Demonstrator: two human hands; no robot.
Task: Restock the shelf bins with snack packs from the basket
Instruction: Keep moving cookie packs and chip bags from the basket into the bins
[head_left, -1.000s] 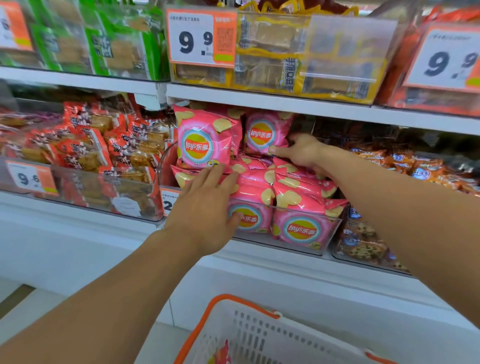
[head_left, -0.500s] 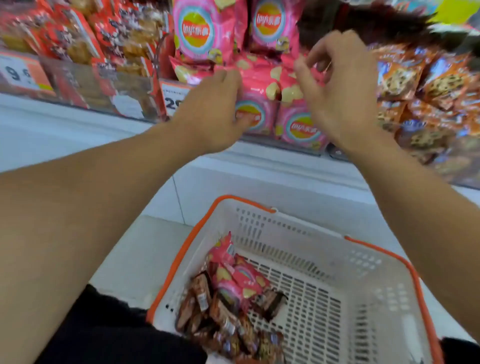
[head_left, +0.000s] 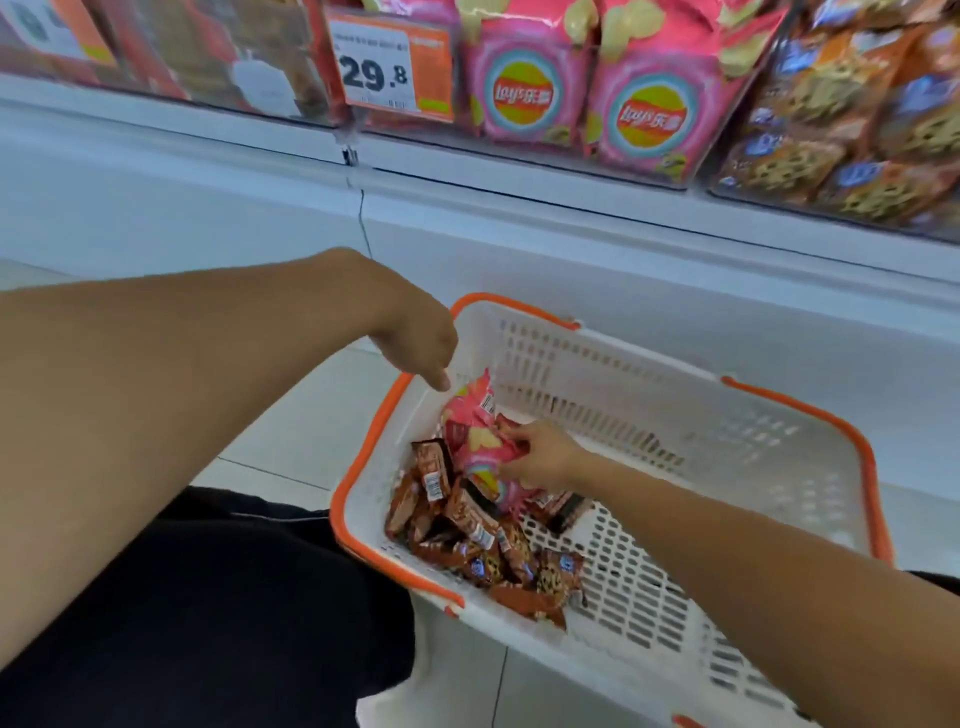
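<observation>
The right hand (head_left: 540, 457) reaches down into the basket (head_left: 675, 395) and grips a pink chip bag (head_left: 480, 436), lifting it off the brown snack packs (head_left: 467, 525) beneath. The left hand (head_left: 415, 343) hangs just above the bag, fingers loosely curled, holding nothing.

Head camera looks steeply down — basket (head_left: 675, 395) close, shelf bins (head_left: 571, 104) above.

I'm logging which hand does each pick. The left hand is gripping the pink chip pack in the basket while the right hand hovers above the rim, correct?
Not quite: the hands are swapped. In the head view the right hand grips the pink chip pack in the basket, while the left hand hovers above the rim, fingers pointing down, holding nothing.
</observation>
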